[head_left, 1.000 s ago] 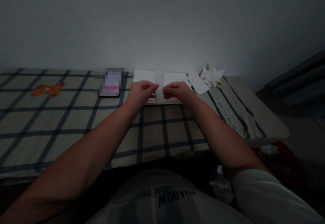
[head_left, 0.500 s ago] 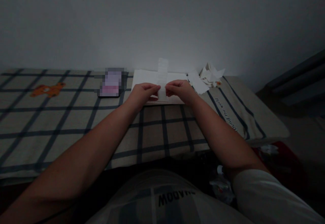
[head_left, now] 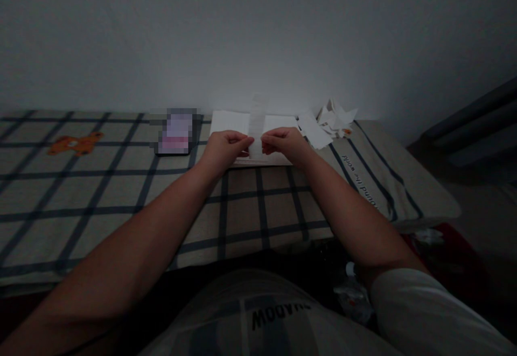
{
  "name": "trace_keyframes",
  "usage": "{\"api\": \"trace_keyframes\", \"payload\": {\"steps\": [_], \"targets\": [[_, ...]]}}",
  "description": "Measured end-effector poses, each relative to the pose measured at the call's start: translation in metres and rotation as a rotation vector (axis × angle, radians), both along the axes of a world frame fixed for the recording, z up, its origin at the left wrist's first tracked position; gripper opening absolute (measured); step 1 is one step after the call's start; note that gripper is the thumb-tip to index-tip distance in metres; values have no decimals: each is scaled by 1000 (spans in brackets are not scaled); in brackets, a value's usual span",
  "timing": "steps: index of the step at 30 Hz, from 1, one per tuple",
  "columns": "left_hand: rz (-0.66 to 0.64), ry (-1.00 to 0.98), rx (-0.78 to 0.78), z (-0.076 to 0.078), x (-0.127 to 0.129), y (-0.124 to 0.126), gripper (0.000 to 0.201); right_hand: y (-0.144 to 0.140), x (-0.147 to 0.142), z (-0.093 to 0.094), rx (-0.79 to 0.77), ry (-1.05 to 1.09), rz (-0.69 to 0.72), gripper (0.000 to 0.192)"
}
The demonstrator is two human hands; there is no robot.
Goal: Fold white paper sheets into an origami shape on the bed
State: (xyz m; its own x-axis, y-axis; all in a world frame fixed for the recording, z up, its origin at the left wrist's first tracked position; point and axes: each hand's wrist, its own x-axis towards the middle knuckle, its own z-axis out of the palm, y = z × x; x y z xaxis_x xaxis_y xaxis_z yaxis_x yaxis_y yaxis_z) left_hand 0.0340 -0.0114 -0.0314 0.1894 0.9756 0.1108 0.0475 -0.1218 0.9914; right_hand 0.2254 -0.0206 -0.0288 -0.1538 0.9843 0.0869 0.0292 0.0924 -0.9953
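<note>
You've got a paper strip (head_left: 257, 127) in both hands, near the far edge of the checked cloth (head_left: 121, 194), over a white pad (head_left: 230, 121); its top end rises past the pad's far edge, in front of the wall (head_left: 258, 33). Your L hand (head_left: 226, 147) pinches the strip's left side, thumb to fingers, & your R hand (head_left: 287, 143) does likewise on the right side, so both grips are narrow w/ just the strip's width btwn them. Progress-wise: the strip's a separate piece & faint bands run across it, poss. creases, but it's too dim to be sure. It isn't set down or let go, so I'd call this bit of handling mid-way, not finished; how much is left overall, can't tell. Just right of the pad, toward the cloth's far right corner, are loose slips (head_left: 316, 131) & a folded paper bundle (head_left: 336, 116), prob. worked already, w/ neither hand on them. L of the pad, by the far edge, there's a phone (head_left: 175, 135), its screen blurred out; farther L, an orange patch (head_left: 76, 143). Below the near right corner, off the cloth, sits a red container (head_left: 448, 264), contents unclear.
</note>
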Motion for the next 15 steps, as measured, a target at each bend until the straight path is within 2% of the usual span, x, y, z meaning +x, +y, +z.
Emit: {"api": "trace_keyframes", "payload": {"steps": [6, 15], "targets": [[42, 54, 94, 6, -3, -1, 21, 1, 0, -3, -70, 13, 70, 21], [25, -48, -15, 7, 1, -6, 24, 1, 1, -1, -10, -45, 42, 18]]}}
